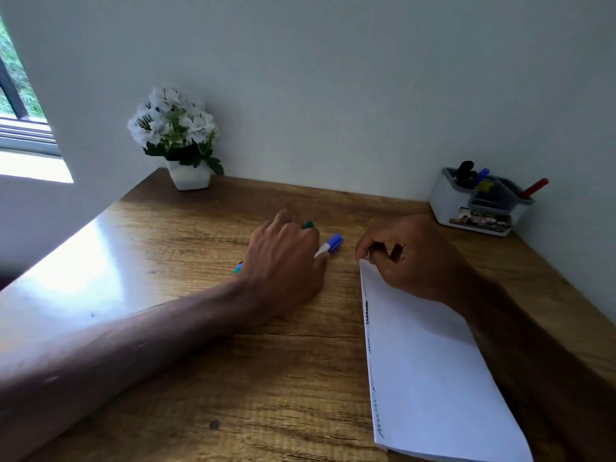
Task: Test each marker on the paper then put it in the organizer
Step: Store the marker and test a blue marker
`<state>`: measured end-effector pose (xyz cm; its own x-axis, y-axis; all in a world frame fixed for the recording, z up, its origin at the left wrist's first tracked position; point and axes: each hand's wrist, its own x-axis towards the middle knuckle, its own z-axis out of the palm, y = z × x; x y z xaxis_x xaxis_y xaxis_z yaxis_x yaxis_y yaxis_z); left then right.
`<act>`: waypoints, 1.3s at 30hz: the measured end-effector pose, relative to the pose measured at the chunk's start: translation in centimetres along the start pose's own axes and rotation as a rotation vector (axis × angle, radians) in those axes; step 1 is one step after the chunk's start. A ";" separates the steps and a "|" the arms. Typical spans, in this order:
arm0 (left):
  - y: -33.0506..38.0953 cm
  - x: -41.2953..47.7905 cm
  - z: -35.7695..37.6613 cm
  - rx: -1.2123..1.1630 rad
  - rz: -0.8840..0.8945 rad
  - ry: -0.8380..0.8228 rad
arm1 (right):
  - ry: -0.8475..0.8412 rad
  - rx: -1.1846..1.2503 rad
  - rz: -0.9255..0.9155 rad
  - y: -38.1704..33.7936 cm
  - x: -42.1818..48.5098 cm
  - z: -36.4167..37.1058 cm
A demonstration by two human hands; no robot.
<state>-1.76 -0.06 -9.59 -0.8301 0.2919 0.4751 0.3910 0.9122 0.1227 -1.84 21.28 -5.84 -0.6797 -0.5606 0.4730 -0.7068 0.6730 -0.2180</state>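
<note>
Markers (333, 243), two, at worktop (166, 295) centre: one white-barrelled with a blue cap, one green. The left hand (283, 258) lies over both, grip curled round them. Paper (433, 361), white, scribbled along its nine-o'clock edge, at four o'clock. The right hand (410, 258) curls at its far corner; we cannot tell whether that grip pinches. Organizer (446, 201), grey-white, at two o'clock.

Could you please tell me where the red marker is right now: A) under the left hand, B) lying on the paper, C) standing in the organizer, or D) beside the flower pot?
C: the red marker sticks up at a slant out of the right end of the organizer.
</note>
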 end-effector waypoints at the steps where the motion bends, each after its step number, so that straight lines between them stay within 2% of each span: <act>1: 0.1 -0.1 0.1 -0.056 -0.011 0.016 | 0.010 -0.007 -0.001 0.0 0.0 0.0; 7: 0.8 -0.2 0.0 -0.484 -0.083 0.115 | 0.132 0.059 0.149 -0.2 -0.1 0.4; 10: 1.2 -0.4 -0.2 -0.650 -0.053 0.143 | 0.169 0.312 0.336 -1.1 0.1 0.5; 12: 1.5 -0.6 -0.4 -0.701 -0.019 0.173 | 0.166 0.520 0.427 -1.7 0.2 0.5; 19: 2.0 -1.0 -0.5 -0.735 0.045 0.214 | 0.243 0.968 0.684 -2.7 0.5 0.0; 24: 1.9 -1.2 -0.1 -0.710 0.057 0.157 | 0.312 1.243 0.747 -1.4 0.4 -1.1; 26: 1.9 -1.2 0.1 -0.712 0.029 0.131 | 0.253 1.209 0.743 -1.2 0.4 -1.3; 30: 2.0 -1.2 0.4 -0.717 -0.017 0.105 | 0.063 0.993 0.648 -1.0 0.2 -1.0; 32: 2.0 -1.2 0.5 -0.732 -0.026 0.109 | 0.026 0.770 0.541 -0.9 -0.2 -0.5; 35: 2.0 -1.2 0.5 -0.757 -0.026 0.092 | 0.007 0.247 0.333 -0.5 -0.6 -0.2; 39: 2.0 -1.1 0.4 -0.720 0.023 0.060 | 0.019 -0.021 0.243 -0.1 -0.8 -0.5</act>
<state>-0.25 1.60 -10.25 -0.8032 0.2738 0.5291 0.5905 0.4838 0.6459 -1.17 21.90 -5.81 -0.8251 -0.3724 0.4250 -0.5191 0.7966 -0.3098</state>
